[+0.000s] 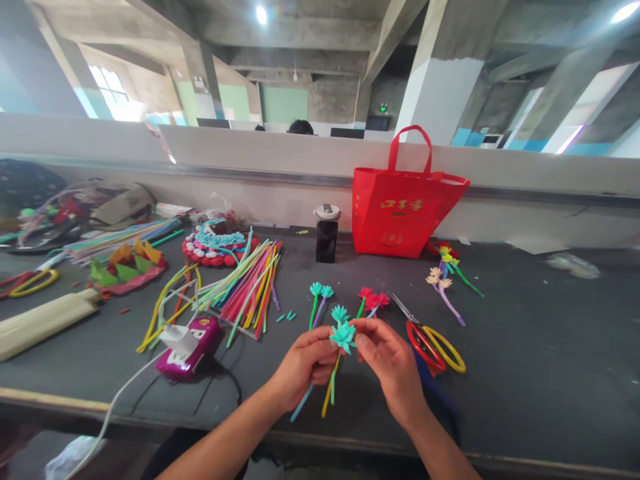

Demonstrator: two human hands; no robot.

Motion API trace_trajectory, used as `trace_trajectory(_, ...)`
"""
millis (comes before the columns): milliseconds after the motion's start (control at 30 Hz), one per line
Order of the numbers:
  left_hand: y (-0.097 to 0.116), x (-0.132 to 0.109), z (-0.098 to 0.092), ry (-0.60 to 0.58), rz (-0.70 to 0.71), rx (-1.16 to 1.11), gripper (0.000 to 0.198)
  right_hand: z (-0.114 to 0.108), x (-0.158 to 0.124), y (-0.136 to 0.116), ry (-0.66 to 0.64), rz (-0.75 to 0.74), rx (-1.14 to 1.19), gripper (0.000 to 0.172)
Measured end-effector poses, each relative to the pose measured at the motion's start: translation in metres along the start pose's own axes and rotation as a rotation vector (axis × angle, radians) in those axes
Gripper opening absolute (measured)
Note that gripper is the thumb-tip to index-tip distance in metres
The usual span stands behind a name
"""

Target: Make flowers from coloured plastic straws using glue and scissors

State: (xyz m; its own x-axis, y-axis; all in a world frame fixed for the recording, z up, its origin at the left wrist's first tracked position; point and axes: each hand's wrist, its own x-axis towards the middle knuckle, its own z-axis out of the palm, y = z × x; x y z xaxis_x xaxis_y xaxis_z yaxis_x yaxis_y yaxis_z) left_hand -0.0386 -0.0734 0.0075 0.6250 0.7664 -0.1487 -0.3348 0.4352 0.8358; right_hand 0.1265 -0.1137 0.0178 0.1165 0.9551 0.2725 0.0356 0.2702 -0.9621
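Observation:
In the head view my left hand point(309, 367) is closed in a pinch on a turquoise flower point(343, 337) that looks made of fuzzy craft stems. My right hand point(387, 363) has its thumb and fingertips at the flower's other side, also closed on it. Just behind it shows another turquoise flower head point(340, 313). Blue, yellow and green stems point(330, 390) stick out below my hands; which flowers they belong to is hidden. Beyond my hands lie two small turquoise flowers point(321, 289) and some red flowers point(373, 300). Scissors point(434, 347) with red and yellow handles rest right of my right hand.
A red bag point(407, 213) stands at the back, beside a dark bottle point(327, 237) with a pale lid. Several loose craft stems point(253, 283) lie to the left, near a purple power strip point(193, 350) with a white plug and cable. More flowers point(443, 283) lie at the right.

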Motion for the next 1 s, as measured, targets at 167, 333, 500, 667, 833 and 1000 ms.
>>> trace_trajectory(167,0.004,0.0,0.001,0.007,-0.033,-0.004,0.019,0.0,-0.003,0.003,-0.011,-0.01,0.042,0.027)
trace_trajectory(333,0.003,0.0,0.002,-0.019,-0.064,0.029,0.02,-0.001,-0.002,0.005,-0.037,-0.016,0.022,0.025)
trace_trajectory(500,0.003,0.0,0.003,-0.015,-0.079,0.033,0.021,-0.001,0.0,0.004,0.013,-0.008,-0.001,0.022)
trace_trajectory(667,0.004,0.003,0.006,0.072,0.016,-0.01,0.025,-0.001,0.0,0.004,0.119,-0.041,0.05,0.024)
trace_trajectory(833,0.001,0.005,0.009,0.181,0.1,0.007,0.031,-0.002,-0.004,0.007,0.13,-0.143,-0.085,0.014)
trace_trajectory(1000,-0.005,0.004,0.013,0.19,0.12,0.059,0.033,0.003,-0.007,0.004,0.099,-0.302,-0.318,0.009)
